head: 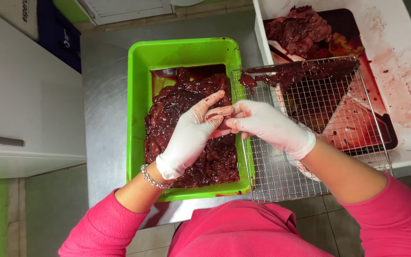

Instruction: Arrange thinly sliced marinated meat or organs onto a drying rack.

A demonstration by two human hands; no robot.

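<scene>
Steel counter (105,119), frame centre: your left hand (191,135) and right hand (267,124) meet, fingertips pinched together; whether they grip meat (186,123) you cannot tell. It looks soft, slippery; grip its thick middle.

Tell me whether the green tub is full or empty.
Partly full: the green tub holds a layer of dark red meat pieces across most of its bottom, well below the rim.

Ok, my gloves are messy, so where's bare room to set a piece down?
Free: the near half of the wire rack, and the steel table left of the green tub. Crowded: the tub's meat and the rack's far edge.
</scene>
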